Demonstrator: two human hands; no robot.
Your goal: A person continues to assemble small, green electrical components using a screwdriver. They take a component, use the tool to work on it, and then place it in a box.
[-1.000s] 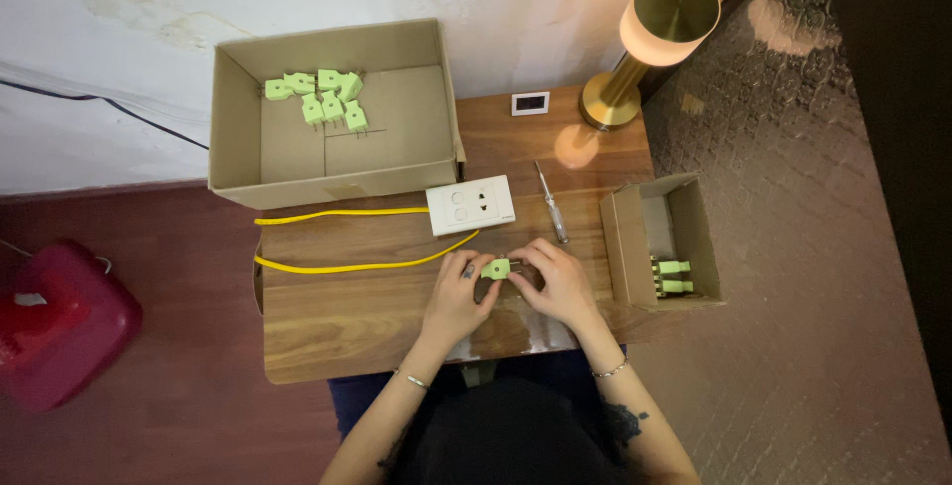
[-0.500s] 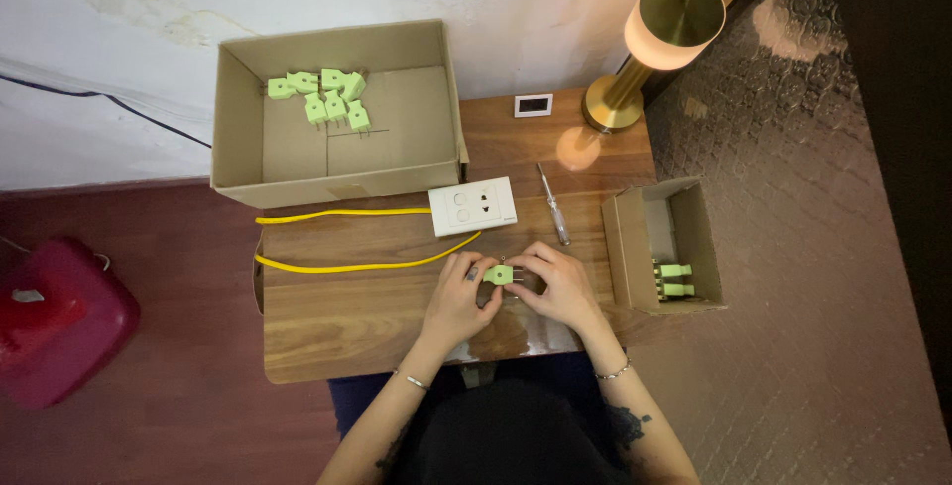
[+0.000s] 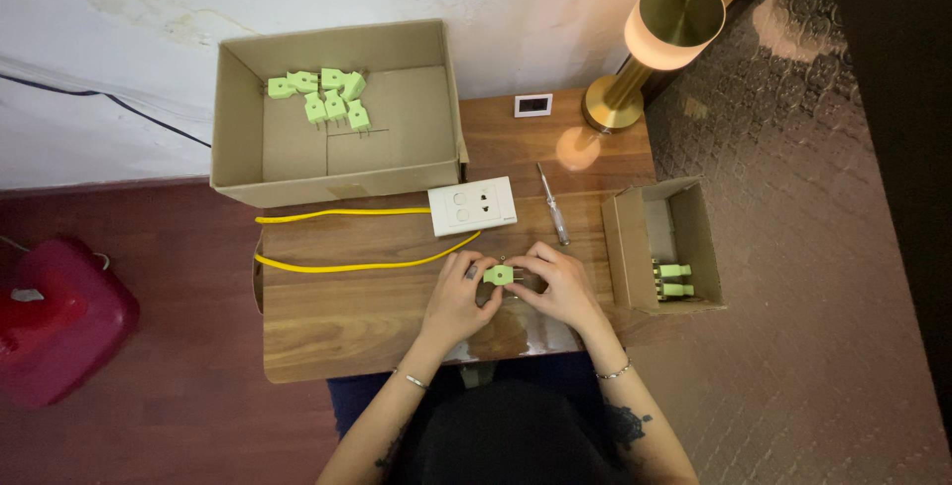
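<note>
My left hand (image 3: 458,299) and right hand (image 3: 561,285) meet at table centre, fingertips pinching a small light-green plastic plug (image 3: 498,274) between them, just above the wooden tabletop (image 3: 347,316). At 12 o'clock from the plug, a white rectangular socket plate (image 3: 473,205) trailing a yellow cable (image 3: 347,267). At 1 o'clock, a slim screwdriver (image 3: 553,205). At 3 o'clock, a small cardboard box (image 3: 662,245) holding two more green plugs. At 11 o'clock, a large open cardboard box (image 3: 337,113) with a cluster of green plugs.
</note>
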